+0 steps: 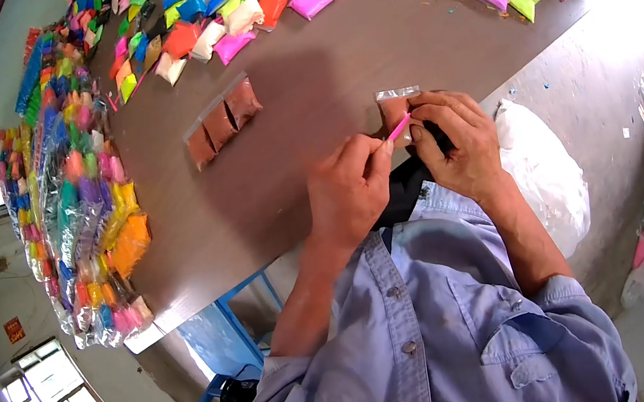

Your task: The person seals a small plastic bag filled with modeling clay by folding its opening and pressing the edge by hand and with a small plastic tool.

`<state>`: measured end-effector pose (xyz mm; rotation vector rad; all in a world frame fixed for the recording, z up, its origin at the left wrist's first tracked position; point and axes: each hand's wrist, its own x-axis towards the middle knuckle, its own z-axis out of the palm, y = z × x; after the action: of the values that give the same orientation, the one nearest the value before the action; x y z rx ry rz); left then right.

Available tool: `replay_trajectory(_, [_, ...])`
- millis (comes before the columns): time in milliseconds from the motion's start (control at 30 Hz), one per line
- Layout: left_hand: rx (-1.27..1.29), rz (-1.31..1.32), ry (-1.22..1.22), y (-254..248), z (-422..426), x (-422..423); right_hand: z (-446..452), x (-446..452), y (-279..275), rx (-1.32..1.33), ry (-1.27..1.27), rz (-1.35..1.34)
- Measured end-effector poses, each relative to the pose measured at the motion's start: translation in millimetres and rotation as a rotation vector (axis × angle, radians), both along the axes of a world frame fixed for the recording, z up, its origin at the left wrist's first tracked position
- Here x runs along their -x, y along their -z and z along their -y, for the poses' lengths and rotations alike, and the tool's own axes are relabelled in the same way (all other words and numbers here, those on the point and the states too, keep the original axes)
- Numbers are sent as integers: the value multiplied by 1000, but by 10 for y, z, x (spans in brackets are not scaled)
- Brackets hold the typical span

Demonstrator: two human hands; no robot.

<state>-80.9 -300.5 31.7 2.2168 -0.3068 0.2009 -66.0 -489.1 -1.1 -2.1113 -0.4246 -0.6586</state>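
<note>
Right of centre, the right hand (459, 140) has a narrow grip on a small clear plastic packet of brown material (394, 113), presumably steadying it; the left hand (349, 186) pinches a slim bright-pink stick (399, 127), angled towards it, contact uncertain, above the brown tabletop (397, 32).

The packet (393, 112) is glossy, see-through plastic film; the pink stick (399, 126) looks like smooth plastic. The tabletop (185, 230) is smooth (with a sheen near one corner), the shirt (453, 298) matt woven cloth, the white bag (538, 173) thin, crinkled plastic.
</note>
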Motion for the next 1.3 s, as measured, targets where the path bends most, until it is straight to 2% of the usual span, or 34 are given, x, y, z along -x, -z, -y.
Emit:
replay_trajectory(300, [-83,100,-70,180,-104,-367,-19,-11,21,-7,3,12])
replay_trajectory(500, [33,-64,4,22,-25,-36,-25,1,9,-21,16,3])
replay_trajectory(567, [25,29,-9,109,-12,3,-30,3,21,-20,16,-1])
replay_trajectory(767, [-79,54,-53,178,-27,-314,-50,-6,4,-19,22,-7])
replay_trajectory(933, [-99,23,-68,-5,-38,-264,-43,38,5,-29,55,-9])
replay_trajectory(1000, [-103,128,26,-68,-37,-195,-44,44,0,-32,50,-5])
replay_trajectory(1300, [-180,10,44,-65,34,-448,-7,35,25,-19,-29,-14])
